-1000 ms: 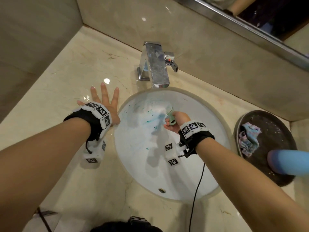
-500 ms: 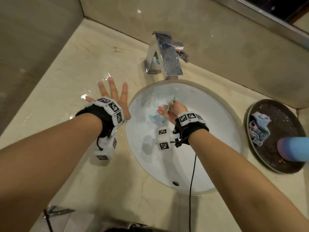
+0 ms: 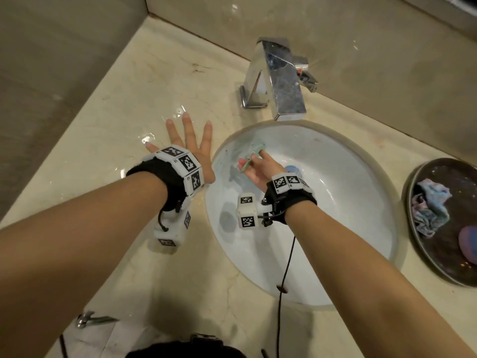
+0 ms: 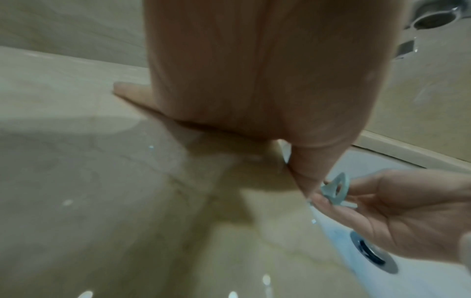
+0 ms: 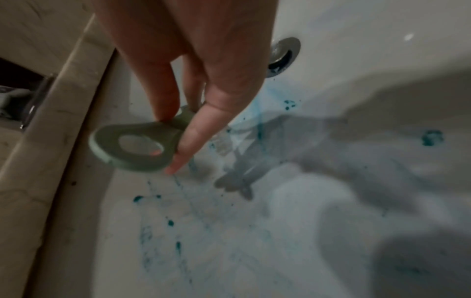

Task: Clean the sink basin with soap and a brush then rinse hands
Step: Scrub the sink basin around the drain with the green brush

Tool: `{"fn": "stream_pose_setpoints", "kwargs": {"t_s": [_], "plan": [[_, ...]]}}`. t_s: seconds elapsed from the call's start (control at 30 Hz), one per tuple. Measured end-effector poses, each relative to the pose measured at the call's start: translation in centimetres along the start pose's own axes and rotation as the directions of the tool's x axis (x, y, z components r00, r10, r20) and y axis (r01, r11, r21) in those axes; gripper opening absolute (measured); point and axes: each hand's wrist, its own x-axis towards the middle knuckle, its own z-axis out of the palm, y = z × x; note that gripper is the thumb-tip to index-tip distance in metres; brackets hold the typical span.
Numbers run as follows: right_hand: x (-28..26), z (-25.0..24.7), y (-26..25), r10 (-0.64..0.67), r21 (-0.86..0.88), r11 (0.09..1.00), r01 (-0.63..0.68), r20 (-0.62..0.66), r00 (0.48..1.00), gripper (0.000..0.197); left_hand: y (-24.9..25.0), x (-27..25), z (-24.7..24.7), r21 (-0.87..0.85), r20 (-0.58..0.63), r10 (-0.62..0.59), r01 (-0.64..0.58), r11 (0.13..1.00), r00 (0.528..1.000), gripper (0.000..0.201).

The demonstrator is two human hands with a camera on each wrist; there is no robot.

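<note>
My right hand (image 3: 258, 169) is inside the white sink basin (image 3: 335, 202), near its far left wall. Its thumb and fingers pinch a pale green brush (image 3: 254, 153) with a ring-shaped handle (image 5: 132, 149). The brush head points toward the basin wall and is mostly hidden by the fingers. Blue soap smears and specks (image 5: 178, 221) cover the basin under the hand (image 5: 178, 141). My left hand (image 3: 189, 140) lies flat on the beige marble counter beside the basin's left rim, fingers spread, holding nothing. In the left wrist view its palm (image 4: 254, 80) presses the counter.
A chrome faucet (image 3: 278, 78) stands behind the basin. The drain (image 5: 282, 54) sits at the basin bottom. At the right a dark round tray (image 3: 438, 267) holds a crumpled cloth (image 3: 431, 205) and a blue-purple object (image 3: 468, 245). A wall corner bounds the counter on the left.
My right hand has moved the brush from under the faucet leftward toward the basin's left wall. The left hand stays flat on the counter. The head view has shifted.
</note>
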Motion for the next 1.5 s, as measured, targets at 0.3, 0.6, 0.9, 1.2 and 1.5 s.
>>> {"fn": "stream_pose_setpoints", "kwargs": {"t_s": [0.3, 0.6, 0.9, 1.2, 1.5], "plan": [[0.7, -2.1, -2.8, -0.086, 0.196, 0.976, 0.094, -0.048, 0.995, 0.043, 0.0, -0.1, -0.3, 0.024, 0.034, -0.014, 0.013, 1.000, 0.999, 0.097], [-0.3, -0.4, 0.3, -0.024, 0.058, 0.998, 0.018, 0.098, 0.995, 0.054, -0.5, 0.6, 0.1, -0.014, 0.042, 0.005, -0.004, 1.000, 0.999, 0.108], [0.3, -1.7, -2.4, -0.140, 0.262, 0.954, 0.142, -0.026, 0.990, 0.050, -0.4, 0.6, -0.1, -0.022, 0.055, 0.000, 0.001, 1.000, 0.998, 0.112], [-0.4, -1.6, -2.2, -0.168, 0.191, 0.969, 0.157, 0.039, 0.985, 0.058, -0.4, 0.8, 0.0, -0.030, 0.041, -0.008, 0.009, 1.000, 0.999, 0.116], [-0.6, -0.7, -1.4, -0.144, 0.189, 0.974, 0.127, 0.077, 0.987, 0.055, -0.1, 0.6, 0.0, -0.025, 0.022, -0.023, 0.023, 0.999, 1.000, 0.115]]}}
